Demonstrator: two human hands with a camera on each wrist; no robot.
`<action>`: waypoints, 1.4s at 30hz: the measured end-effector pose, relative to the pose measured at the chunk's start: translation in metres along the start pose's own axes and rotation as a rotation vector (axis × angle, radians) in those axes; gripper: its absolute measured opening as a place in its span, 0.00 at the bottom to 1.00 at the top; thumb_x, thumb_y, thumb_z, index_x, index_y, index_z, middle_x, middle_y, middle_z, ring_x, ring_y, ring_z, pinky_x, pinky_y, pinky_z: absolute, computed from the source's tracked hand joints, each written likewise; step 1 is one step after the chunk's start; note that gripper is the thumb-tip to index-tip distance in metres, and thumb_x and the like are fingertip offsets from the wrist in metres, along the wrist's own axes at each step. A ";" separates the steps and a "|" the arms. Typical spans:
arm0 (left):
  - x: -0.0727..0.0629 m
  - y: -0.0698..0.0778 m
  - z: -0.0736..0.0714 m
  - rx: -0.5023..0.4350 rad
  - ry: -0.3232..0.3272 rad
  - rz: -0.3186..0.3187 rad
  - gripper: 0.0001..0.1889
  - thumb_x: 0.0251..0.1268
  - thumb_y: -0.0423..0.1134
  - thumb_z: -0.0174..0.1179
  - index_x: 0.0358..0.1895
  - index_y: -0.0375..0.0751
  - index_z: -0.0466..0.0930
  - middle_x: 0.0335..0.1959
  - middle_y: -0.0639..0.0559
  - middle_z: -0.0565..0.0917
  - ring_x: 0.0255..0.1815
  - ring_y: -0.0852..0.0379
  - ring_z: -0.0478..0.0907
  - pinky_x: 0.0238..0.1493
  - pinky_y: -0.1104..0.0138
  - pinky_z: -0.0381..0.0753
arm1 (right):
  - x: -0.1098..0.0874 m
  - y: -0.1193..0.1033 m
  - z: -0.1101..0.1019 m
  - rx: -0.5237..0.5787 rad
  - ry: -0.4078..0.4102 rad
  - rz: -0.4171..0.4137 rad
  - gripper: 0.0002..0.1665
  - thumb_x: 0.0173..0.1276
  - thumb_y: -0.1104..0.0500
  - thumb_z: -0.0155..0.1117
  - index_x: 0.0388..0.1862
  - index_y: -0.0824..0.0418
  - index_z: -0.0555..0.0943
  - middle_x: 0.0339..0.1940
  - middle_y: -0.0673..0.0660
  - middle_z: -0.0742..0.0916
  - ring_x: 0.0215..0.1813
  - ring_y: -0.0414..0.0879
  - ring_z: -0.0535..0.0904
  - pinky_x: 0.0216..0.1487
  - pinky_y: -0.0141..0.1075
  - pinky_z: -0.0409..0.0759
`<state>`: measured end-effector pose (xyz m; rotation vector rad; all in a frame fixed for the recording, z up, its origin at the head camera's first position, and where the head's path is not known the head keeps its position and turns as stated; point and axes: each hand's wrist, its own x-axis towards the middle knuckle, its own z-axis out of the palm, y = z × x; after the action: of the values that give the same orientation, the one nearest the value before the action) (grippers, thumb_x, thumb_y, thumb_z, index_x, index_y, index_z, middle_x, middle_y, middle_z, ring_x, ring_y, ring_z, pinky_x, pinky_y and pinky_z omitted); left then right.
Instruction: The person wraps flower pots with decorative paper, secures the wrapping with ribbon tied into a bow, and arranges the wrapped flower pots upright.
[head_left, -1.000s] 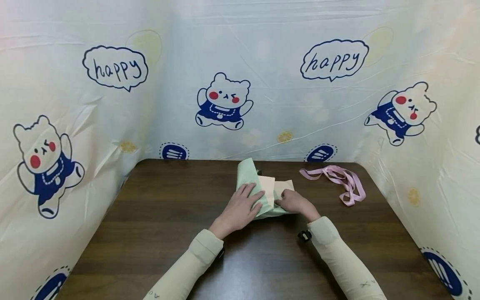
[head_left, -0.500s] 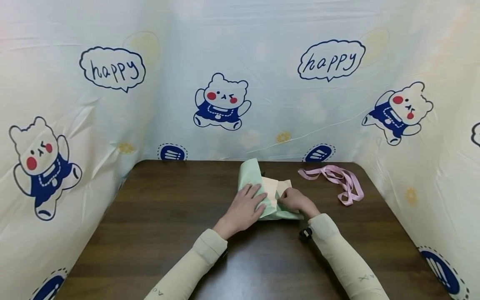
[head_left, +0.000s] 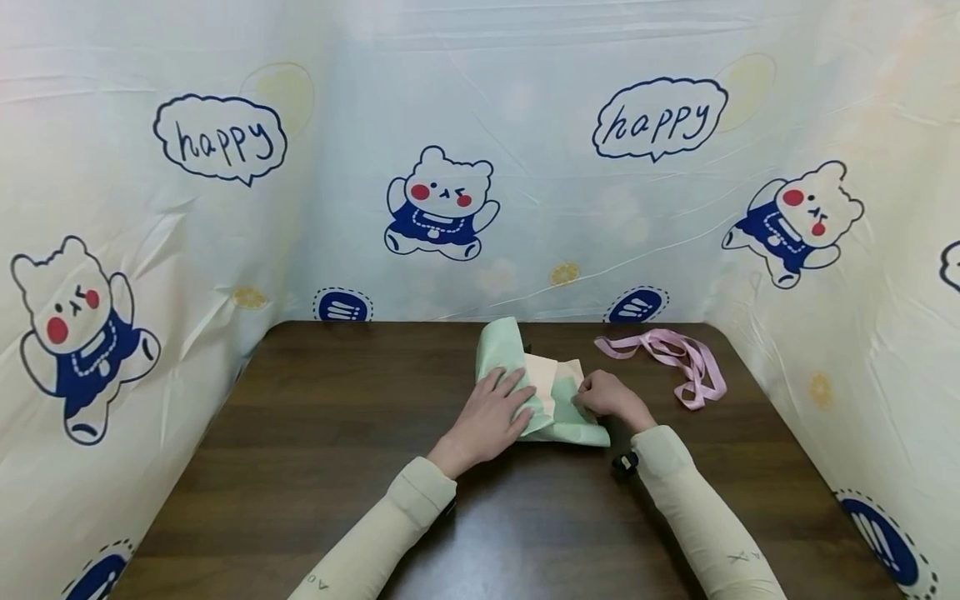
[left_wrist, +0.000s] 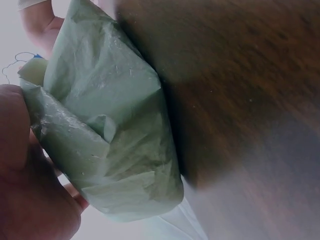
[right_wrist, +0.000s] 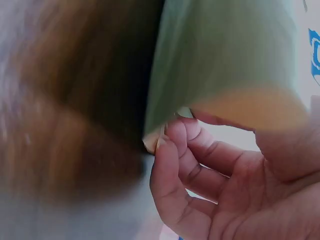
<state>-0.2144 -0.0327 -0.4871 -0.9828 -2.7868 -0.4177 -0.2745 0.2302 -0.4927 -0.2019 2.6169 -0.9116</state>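
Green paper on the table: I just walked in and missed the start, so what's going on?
A person is working with folded green paper on the brown table. Their left hand lies on one side while their right hand pinches the other side. A loose pink ribbon lies to the right, touched by neither hand.

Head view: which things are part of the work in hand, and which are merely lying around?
Part of the work:
green paper, with cream surfaces showing
left hand, resting on it
right hand, at its right end

Lying around:
pink ribbon, untouched on the table, though it may belong too
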 end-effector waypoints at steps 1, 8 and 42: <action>0.000 0.000 0.000 0.002 0.003 0.005 0.22 0.83 0.51 0.44 0.70 0.50 0.75 0.77 0.45 0.68 0.79 0.39 0.58 0.79 0.48 0.55 | 0.000 0.001 -0.002 0.004 -0.002 0.007 0.27 0.70 0.61 0.62 0.10 0.53 0.67 0.10 0.46 0.70 0.15 0.39 0.65 0.21 0.31 0.68; 0.000 0.000 -0.002 0.024 -0.018 0.029 0.22 0.84 0.51 0.42 0.70 0.51 0.75 0.77 0.46 0.68 0.80 0.42 0.58 0.80 0.51 0.53 | 0.001 0.007 -0.013 -0.001 0.020 0.066 0.29 0.72 0.57 0.65 0.12 0.52 0.65 0.11 0.45 0.65 0.16 0.38 0.66 0.27 0.33 0.77; 0.011 0.011 0.012 0.109 0.037 0.131 0.14 0.78 0.44 0.56 0.61 0.55 0.82 0.68 0.51 0.77 0.77 0.44 0.63 0.75 0.52 0.62 | 0.009 0.016 -0.013 -0.035 0.114 0.121 0.27 0.71 0.54 0.65 0.12 0.53 0.68 0.10 0.45 0.68 0.16 0.40 0.73 0.25 0.33 0.75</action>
<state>-0.2165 -0.0149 -0.4933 -1.1123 -2.6611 -0.2598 -0.2879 0.2480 -0.4956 0.0004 2.7170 -0.8590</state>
